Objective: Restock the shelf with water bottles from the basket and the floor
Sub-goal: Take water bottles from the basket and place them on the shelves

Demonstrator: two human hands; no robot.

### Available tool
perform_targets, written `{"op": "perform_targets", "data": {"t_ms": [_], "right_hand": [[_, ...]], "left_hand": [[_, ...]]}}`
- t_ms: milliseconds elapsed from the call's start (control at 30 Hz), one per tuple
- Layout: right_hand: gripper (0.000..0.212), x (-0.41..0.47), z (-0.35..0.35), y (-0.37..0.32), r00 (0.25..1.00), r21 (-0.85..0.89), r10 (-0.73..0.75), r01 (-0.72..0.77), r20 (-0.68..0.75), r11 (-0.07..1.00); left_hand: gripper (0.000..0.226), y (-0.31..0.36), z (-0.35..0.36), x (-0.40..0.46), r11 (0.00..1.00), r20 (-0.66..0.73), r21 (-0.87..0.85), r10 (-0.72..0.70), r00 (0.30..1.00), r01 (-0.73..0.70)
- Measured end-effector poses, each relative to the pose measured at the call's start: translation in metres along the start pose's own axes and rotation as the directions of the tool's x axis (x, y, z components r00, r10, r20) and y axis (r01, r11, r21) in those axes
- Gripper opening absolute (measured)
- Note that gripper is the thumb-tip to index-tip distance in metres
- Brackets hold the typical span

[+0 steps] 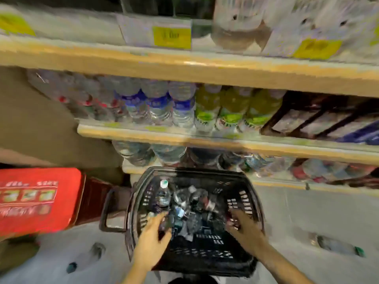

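Both your hands are down in the black basket (pixel 252 193) on the floor (pixel 307 212) in front of the shelf (pixel 205 140). Your left hand (pixel 152 238) reaches into its near-left part, your right hand (pixel 244 228) its near-right; blur, can't tell whether either grips anything. Water bottles (pixel 184 199) are piled in the basket middle. One bottle (pixel 338 245) lies on the floor right of the basket, another (pixel 86 257) left.

Grey floor (pixel 307 212): black basket (pixel 249 193), red carton (pixel 37 199), two loose water bottles, right (pixel 336 245) and left (pixel 86 257). Stocked shelf (pixel 205 138) behind.
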State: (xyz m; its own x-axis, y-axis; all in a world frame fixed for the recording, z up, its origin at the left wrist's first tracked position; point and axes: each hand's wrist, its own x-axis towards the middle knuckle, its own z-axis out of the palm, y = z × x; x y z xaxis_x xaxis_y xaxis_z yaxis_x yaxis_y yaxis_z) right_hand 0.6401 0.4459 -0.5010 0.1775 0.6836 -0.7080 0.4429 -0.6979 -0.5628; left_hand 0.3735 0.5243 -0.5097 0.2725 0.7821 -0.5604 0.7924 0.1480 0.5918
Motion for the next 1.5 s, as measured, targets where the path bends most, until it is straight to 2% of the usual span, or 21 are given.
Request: {"op": "perform_targets", "data": {"t_ms": [67,133,233,300,367,433,500,600,633,700,733,767,833,867,933,967,1067,1167,1267,1400,1500], "right_hand": [[0.051,0.034,0.032,0.032,0.999,0.007,0.052,-0.052,0.010,0.999],[0.057,0.068,0.064,0.061,0.999,-0.089,0.041,-0.039,0.031,0.995],[0.061,0.121,0.109,0.090,0.992,-0.279,-0.099,0.119,0.083,0.953],[0.069,0.156,0.133,0.103,0.977,-0.385,-0.186,0.211,0.102,0.898],[0.080,0.187,0.150,0.116,0.948,-0.521,-0.272,0.319,0.168,0.791],[0.092,0.215,0.164,0.128,0.892,-0.652,-0.372,0.445,0.257,0.615],[0.100,0.233,0.172,0.131,0.870,-0.747,-0.397,0.467,0.292,0.474],[0.089,0.239,0.175,0.126,0.819,-0.817,-0.507,0.472,0.267,0.332],[0.085,0.238,0.174,0.126,0.796,-0.814,-0.550,0.483,0.254,0.323],[0.086,0.230,0.164,0.125,0.796,-0.802,-0.572,0.468,0.199,0.372],[0.085,0.226,0.158,0.124,0.814,-0.763,-0.561,0.458,0.152,0.457],[0.080,0.220,0.150,0.121,0.830,-0.668,-0.551,0.456,0.081,0.588],[0.069,0.204,0.136,0.110,0.899,-0.306,-0.433,0.395,-0.065,0.866],[0.067,0.193,0.127,0.100,0.937,-0.096,-0.333,0.324,-0.105,0.941],[0.062,0.172,0.108,0.078,0.972,0.180,-0.202,0.222,-0.121,0.958],[0.059,0.163,0.099,0.068,0.979,0.249,-0.170,0.192,-0.108,0.949],[0.053,0.134,0.074,0.032,0.982,0.277,-0.171,0.187,-0.082,0.942],[0.028,0.112,0.061,-0.001,0.979,0.368,-0.198,0.202,-0.048,0.907],[0.009,0.105,0.061,-0.016,0.980,0.373,-0.199,0.189,-0.012,0.909],[0.025,0.111,0.060,-0.004,0.986,0.369,-0.156,0.122,0.065,0.922],[0.024,0.135,0.064,0.039,0.997,0.224,-0.078,0.071,0.023,0.972]], "left_hand": [[0.047,-0.032,0.034,0.023,1.000,0.038,-0.007,0.018,0.999,-0.018],[0.050,-0.061,0.060,0.045,0.999,0.073,0.043,-0.006,0.997,0.003],[0.052,-0.097,0.082,0.078,0.987,0.100,0.163,-0.020,0.995,0.004],[0.055,-0.115,0.091,0.097,0.984,0.102,0.173,0.015,0.995,-0.032],[0.056,-0.132,0.100,0.112,0.990,0.083,0.127,0.053,0.995,-0.063],[0.054,-0.143,0.107,0.125,0.993,0.053,0.091,0.072,0.996,-0.077],[0.053,-0.150,0.112,0.136,0.994,0.001,0.077,0.078,0.997,-0.078],[0.050,-0.154,0.114,0.144,0.995,-0.065,0.069,0.071,0.995,-0.066],[0.050,-0.154,0.114,0.143,0.996,-0.063,0.058,0.067,0.996,-0.064],[0.049,-0.147,0.110,0.137,0.998,-0.037,0.021,0.063,0.997,-0.062],[0.049,-0.142,0.107,0.131,0.998,-0.016,0.002,0.063,0.998,-0.063],[0.050,-0.136,0.104,0.125,0.998,0.003,-0.011,0.069,0.998,-0.069],[0.055,-0.124,0.098,0.115,0.997,0.044,-0.018,0.081,0.996,-0.080],[0.058,-0.116,0.095,0.110,0.996,0.062,-0.020,0.093,0.994,-0.092],[0.067,-0.097,0.091,0.103,0.994,0.096,-0.022,0.105,0.990,-0.103],[0.075,-0.086,0.089,0.099,0.994,0.108,-0.032,0.106,0.989,-0.103],[0.099,-0.053,0.084,0.092,0.981,0.141,-0.133,0.158,0.977,-0.140],[0.093,-0.015,0.080,0.088,0.951,0.185,-0.269,0.208,0.961,-0.154],[0.088,0.000,0.084,0.091,0.929,0.134,-0.346,0.185,0.973,-0.129],[0.066,-0.014,0.079,0.100,0.933,0.076,-0.358,0.074,0.994,-0.042],[0.072,-0.045,0.082,0.108,0.950,0.063,-0.309,-0.014,0.998,0.033]]}}
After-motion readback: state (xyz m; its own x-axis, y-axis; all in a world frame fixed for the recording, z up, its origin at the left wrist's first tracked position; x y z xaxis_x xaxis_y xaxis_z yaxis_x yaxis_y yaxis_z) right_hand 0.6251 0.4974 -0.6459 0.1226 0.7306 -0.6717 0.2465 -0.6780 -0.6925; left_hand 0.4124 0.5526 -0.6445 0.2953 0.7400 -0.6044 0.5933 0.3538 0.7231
